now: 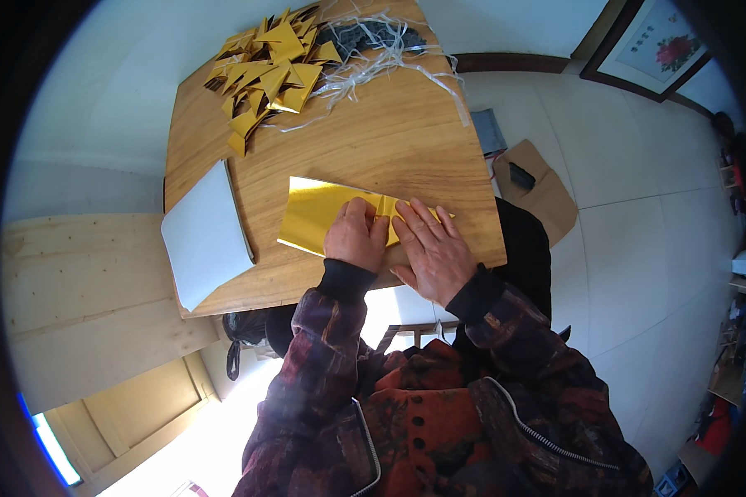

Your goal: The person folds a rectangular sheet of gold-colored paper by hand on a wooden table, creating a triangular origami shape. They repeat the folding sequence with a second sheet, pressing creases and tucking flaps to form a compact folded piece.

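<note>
Gold sheet lies flat on near part of worktop, right of middle. Long axis runs left to right, at a slight slant: left end a bit farther away, right end nearer the person. Wide plain end points left, other end points right and is mostly under fingers. Crosswise crease shows between the hands.

Left hand: on the sheet around its middle, fingers curled; cannot tell if this grip is pinching or just pressing. Right hand: grip released, fingers stretched out and laid flat on the sheet's right part, thumb out to the left.

Worktop is brown wood, grain visible. White stack at its left edge, well apart from the sheet. Folded gold pieces heaped far left, clear strips tangled just right of them, dark lump partly under the strips.

Room: pale wall left, wooden board nearer on that side. Pale tiled floor right, with brown cardboard on it beside worktop. Framed flower picture far right. Black bag below worktop's near left corner. Bright light on floor, near left
</note>
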The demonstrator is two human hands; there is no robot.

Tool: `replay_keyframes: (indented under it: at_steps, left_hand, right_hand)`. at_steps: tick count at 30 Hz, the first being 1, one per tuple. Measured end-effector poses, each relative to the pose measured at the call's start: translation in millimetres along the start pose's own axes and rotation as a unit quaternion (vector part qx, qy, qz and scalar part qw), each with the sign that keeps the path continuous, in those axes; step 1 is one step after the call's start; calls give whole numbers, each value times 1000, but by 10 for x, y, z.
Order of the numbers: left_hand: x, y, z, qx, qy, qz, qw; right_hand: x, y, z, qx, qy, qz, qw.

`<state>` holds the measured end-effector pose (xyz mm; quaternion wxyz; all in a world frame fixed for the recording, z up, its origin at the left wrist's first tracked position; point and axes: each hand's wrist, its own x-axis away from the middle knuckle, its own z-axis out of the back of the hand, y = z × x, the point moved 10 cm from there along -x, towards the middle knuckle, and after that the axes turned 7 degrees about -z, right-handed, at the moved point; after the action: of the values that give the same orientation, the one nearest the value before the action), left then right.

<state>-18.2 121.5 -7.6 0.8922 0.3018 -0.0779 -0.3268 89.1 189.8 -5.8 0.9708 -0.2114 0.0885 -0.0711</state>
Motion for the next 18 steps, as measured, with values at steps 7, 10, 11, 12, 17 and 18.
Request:
replay_keyframes:
  at_steps: [7,10,11,12,17,18]
  left_hand:
    - [69,97,32,-24,42,-32,998]
    - [216,229,2,-115,22,-98,988]
    - [296,283,3,-131,24,-131,982]
    - [396,344,22,-147,36,-172,973]
    - [772,265,-102,-197,-16,-236,951]
    - [813,226,-87,-196,-17,-239,951]
  right_hand:
    - [10,-11,15,8,13,7,1000]
    - [3,14,-68,41,-8,2,999]
    - [6,5,-53,44,5,9,999]
    - [7,6,-59,47,7,11,999]
    - [25,5,-66,52,6,10,999]
    - [29,7,-63,46,5,8,999]
